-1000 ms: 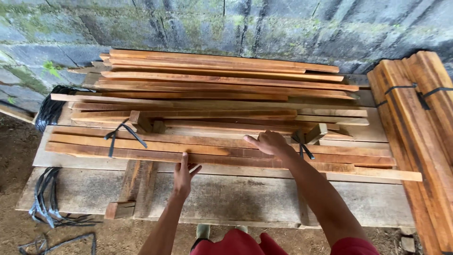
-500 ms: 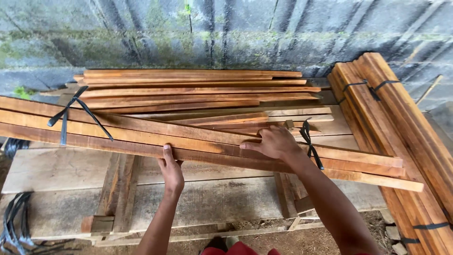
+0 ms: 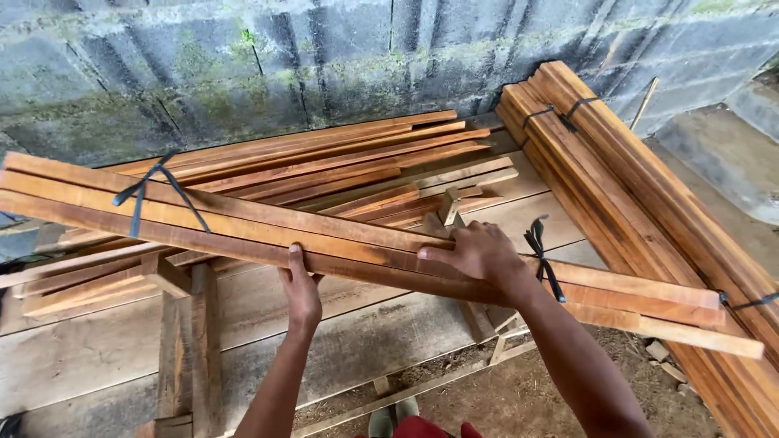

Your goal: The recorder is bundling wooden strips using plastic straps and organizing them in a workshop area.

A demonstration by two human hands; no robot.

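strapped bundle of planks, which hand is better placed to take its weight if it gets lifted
Probably the left hand: it cups the near lower edge of the bundle of planks near the bundle's middle, thumb up its side. The right hand lies flat on top, fingers spread, better for steadying than carrying.

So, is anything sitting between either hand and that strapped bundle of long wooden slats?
Nothing visible. The left hand grips the near edge of the black-strapped bundle of long reddish wooden slats from below, and the right hand lies flat on top beside a black strap.
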